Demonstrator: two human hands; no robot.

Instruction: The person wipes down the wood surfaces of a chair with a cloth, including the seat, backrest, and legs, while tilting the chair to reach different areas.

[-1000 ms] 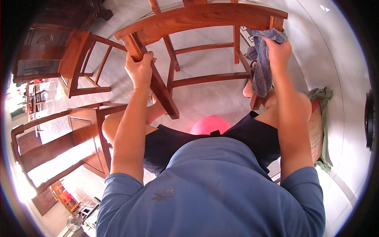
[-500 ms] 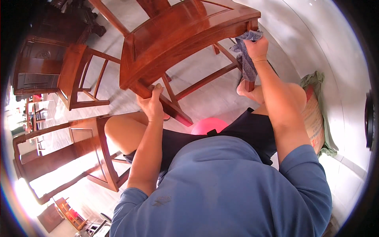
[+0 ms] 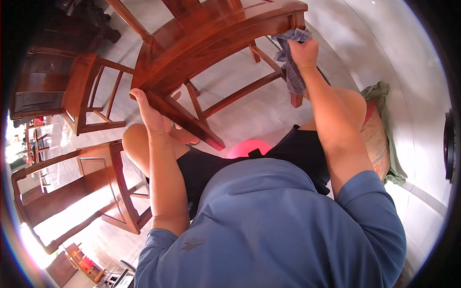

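Observation:
A polished reddish-brown wooden chair (image 3: 192,55) stands in front of me, its curved seat edge facing me. My right hand (image 3: 305,52) is closed on a grey-blue cloth (image 3: 293,72), which drapes over the chair's front right leg (image 3: 297,100) just under the seat corner. At the front left leg (image 3: 189,120), my left hand (image 3: 156,117) lies against the wood with its thumb stretched up by the seat corner. Fingertips show past the leg's far side; the leg hides the rest of the fingers.
More wooden chairs stand on the left, one farther off (image 3: 79,93) and one nearer (image 3: 103,177). A pink round object (image 3: 248,148) is between my legs. To the right, a sack (image 3: 377,137) with green cloth leans by the white wall (image 3: 413,86).
My left hand has loosened from its grip round the front left leg and moved left and up, thumb now extended. The right hand and cloth shift slightly left with the chair in view.

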